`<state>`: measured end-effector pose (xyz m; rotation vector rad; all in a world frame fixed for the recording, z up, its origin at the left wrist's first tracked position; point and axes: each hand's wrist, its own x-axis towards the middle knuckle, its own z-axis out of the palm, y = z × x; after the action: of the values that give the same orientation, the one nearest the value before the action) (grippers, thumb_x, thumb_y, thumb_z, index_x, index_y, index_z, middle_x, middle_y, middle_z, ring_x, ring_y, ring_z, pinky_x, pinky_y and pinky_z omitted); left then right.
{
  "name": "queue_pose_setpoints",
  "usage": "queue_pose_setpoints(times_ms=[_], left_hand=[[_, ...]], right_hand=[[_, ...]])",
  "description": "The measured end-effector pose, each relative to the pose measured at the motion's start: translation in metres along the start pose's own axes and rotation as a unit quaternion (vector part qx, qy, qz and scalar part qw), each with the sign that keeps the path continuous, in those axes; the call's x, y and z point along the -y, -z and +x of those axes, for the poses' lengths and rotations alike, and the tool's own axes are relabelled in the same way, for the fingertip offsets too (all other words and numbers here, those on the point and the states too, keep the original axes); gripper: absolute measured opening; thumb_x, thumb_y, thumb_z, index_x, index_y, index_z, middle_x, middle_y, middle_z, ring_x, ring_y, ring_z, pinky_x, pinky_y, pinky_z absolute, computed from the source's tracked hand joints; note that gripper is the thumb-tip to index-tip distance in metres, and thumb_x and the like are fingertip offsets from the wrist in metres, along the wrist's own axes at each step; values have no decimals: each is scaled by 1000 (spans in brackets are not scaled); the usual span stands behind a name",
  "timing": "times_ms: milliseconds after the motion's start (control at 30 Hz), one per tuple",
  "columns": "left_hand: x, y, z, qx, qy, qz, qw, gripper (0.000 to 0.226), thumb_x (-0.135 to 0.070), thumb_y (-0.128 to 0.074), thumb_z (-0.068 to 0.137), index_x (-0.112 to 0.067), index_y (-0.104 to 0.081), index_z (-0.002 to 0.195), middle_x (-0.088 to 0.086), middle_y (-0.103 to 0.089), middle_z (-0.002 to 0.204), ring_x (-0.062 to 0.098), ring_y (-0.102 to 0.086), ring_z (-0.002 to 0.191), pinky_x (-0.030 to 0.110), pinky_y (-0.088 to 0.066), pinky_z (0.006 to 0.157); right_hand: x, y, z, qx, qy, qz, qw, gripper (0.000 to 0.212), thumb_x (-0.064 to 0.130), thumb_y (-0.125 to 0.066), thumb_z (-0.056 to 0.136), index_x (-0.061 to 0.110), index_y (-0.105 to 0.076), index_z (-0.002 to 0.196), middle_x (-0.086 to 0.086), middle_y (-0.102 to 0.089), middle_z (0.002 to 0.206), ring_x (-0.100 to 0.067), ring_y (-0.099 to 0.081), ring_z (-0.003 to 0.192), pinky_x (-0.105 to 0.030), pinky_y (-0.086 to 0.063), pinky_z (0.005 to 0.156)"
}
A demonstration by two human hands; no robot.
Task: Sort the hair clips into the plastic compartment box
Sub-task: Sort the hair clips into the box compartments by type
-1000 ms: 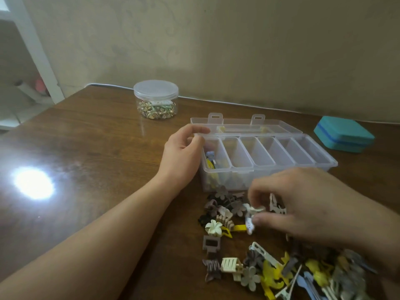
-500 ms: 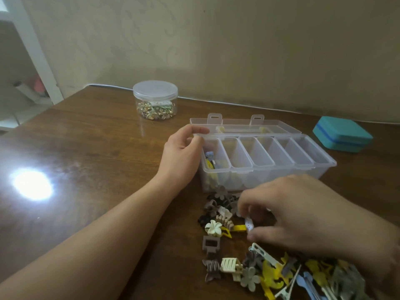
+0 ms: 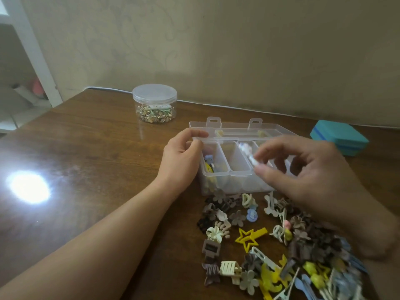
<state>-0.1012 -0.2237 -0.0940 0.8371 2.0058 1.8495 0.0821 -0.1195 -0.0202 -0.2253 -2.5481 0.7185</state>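
Note:
A clear plastic compartment box (image 3: 229, 172) stands open on the wooden table, its lid lying flat behind it. My left hand (image 3: 181, 161) grips the box's left end, thumb on the rim. The leftmost compartment holds a few clips (image 3: 209, 164), blue and yellow. My right hand (image 3: 303, 176) pinches a small white clip (image 3: 249, 153) between thumb and forefinger above the third compartment. A pile of loose hair clips (image 3: 270, 241) lies in front of the box, among them a yellow star clip (image 3: 249, 237) and a white flower clip (image 3: 214, 233).
A round clear jar (image 3: 154, 103) of small gold pieces stands at the back left. A teal case (image 3: 338, 137) lies at the back right near the wall. A bright glare spot (image 3: 28, 187) shines on the table's left side.
My right hand has lifted the white clip out of the pile and carried it up over the box. My left hand has stayed on the box's left end.

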Motion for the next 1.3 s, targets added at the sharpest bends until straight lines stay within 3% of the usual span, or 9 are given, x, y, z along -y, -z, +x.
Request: queue_pose_setpoints(times_ms=[67,167,267,367,433,700,867,1033,1300], left_hand=[[0,0,0,1,0,0,1000,29,-10,-46,93,-27,-66,106,0,-78,88,5,-71,88,34,-56,84],[0,0,-1,0,-4,4,1000,29,-10,-45,93,-27,-66,106,-1,-77,87,7,-71,89,39,-57,87],[0,0,0,-5,-5,14,1000,30,-11,-45,93,-28,-66,106,-1,-77,87,8,-70,89,37,-57,85],[-1,0,0,-8,-4,10,1000,30,-10,-45,93,-27,-67,105,-1,-76,89,5,-70,85,30,-56,79],[-1,0,0,-12,-3,9,1000,30,-10,-46,93,-26,-68,105,-2,-76,90,1,-69,83,27,-55,76],[0,0,1,-4,-3,10,1000,30,-10,-45,94,-27,-66,106,0,-76,91,7,-70,89,29,-55,80],[-3,0,-1,-7,-3,21,1000,29,-11,-45,94,-27,-66,106,1,-77,88,19,-70,89,40,-57,79],[-3,0,-2,-9,-1,25,1000,29,-12,-45,93,-27,-66,106,0,-77,86,28,-70,91,49,-56,85],[-1,0,0,-11,-5,19,1000,29,-11,-45,94,-26,-67,107,-3,-77,87,8,-70,86,33,-57,79]], right_hand=[[-8,-10,5,-31,-10,-42,999,17,38,-65,81,33,-66,97,19,-66,84,-2,-57,76,-13,-44,59],[-17,-16,5,6,-5,-166,986,30,55,-53,85,41,-60,111,25,-62,103,4,-50,83,-22,-44,69],[-12,-9,1,0,32,-196,980,24,50,-54,84,37,-63,102,22,-62,98,3,-49,86,-22,-45,71],[1,-2,-4,140,12,-252,957,16,51,-50,84,43,-60,93,25,-59,81,4,-53,78,-27,-53,68],[8,-3,-6,242,-19,-296,924,24,58,-48,85,48,-58,105,25,-62,88,5,-54,85,-26,-52,77],[2,-19,-4,255,-88,-392,879,66,85,-43,69,35,-62,108,12,-61,91,-10,-58,85,-31,-52,71],[2,-19,-3,276,-87,-369,883,54,74,-49,78,38,-57,119,15,-58,99,-9,-55,92,-30,-51,73],[2,-18,-4,283,-72,-303,907,32,64,-56,82,43,-54,106,21,-52,95,0,-49,88,-24,-45,70],[1,-19,-7,263,-63,-272,923,18,54,-56,87,42,-59,100,21,-59,85,4,-53,81,-19,-47,67]])
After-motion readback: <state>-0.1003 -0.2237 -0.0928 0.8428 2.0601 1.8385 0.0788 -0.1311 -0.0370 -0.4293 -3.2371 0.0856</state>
